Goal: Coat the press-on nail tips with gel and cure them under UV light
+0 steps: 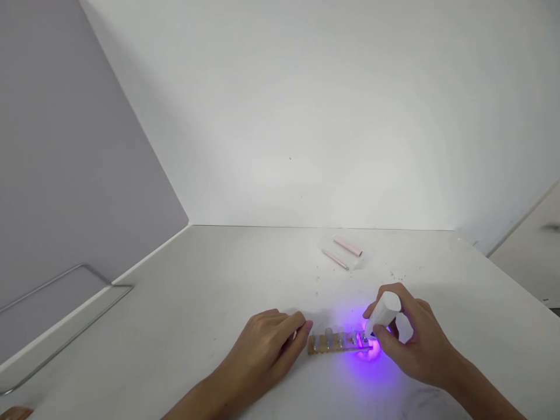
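My right hand [413, 344] is closed around a small white handheld UV lamp [385, 312], tilted with its head down. Its purple light falls on the right end of a narrow golden-brown strip [324, 350], which carries a row of several clear, shiny nail tips [329, 337]. The lamp's head is close over the tips at that end; whether it touches them I cannot tell. At the strip's left end rests my left hand [273, 344], fingers curled together and fingertips right beside the strip. Nothing shows between those fingers.
Further back on the white table [227, 268] lie a pink pen-like tool [335, 259] and a pink tube-shaped cap [347, 245] on a clear sheet. Small crumbs [396, 275] are scattered nearby. A bent metal wire frame [83, 326] is at the left edge, and a white wall [306, 116] rises behind.
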The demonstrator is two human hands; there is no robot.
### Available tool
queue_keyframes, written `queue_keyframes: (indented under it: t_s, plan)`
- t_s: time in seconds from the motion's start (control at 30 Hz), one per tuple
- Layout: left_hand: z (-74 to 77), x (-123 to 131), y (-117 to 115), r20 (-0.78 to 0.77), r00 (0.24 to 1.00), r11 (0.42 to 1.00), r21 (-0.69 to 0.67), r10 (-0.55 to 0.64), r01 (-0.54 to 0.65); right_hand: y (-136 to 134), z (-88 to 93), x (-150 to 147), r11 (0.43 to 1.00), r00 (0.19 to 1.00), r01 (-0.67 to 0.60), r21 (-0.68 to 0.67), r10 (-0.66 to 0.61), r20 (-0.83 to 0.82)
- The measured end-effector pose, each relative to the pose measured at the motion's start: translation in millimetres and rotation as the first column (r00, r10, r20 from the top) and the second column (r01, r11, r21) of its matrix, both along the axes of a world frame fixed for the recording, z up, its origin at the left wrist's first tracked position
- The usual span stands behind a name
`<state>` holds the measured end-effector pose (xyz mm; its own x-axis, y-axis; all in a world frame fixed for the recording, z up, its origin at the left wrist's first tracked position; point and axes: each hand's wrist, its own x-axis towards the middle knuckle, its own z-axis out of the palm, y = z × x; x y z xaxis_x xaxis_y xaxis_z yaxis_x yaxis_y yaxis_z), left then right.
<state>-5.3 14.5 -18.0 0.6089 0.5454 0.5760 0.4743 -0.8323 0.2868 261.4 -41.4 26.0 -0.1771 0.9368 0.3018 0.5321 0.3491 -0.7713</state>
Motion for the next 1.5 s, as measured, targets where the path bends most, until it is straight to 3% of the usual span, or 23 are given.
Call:
queue_keyframes:
  t_s: [1.5]
  plan:
    - [-5.8,0.8,-1.5,-0.05,0.998,0.999,-0.007,0.044,-0.044,1.6,-0.4,3.5,0.999,0.998,-0.038,0.039,0.036,0.05]
